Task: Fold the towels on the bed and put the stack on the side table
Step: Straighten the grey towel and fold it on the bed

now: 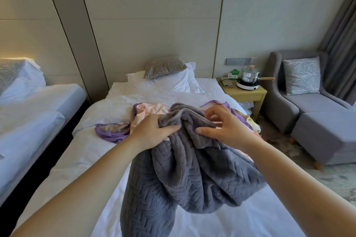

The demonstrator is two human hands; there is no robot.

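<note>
Left hand (154,131) and right hand (227,127) grasp a bunched grey towel (183,169) raised over the bed (82,150).
The left hand clenches a gathered fold. The right hand's curled fingers pinch the adjoining edge. The towel's lower part drapes onto the sheet. A purple towel (111,131) and a pink towel (148,111) lie unfolded behind it. Judged step: sorting out the first towel, with no fold made. The next move calls for finding two corners and spreading the cloth flat. The counter (244,93) carries a pot (249,74), so stack space looks limited.
</note>
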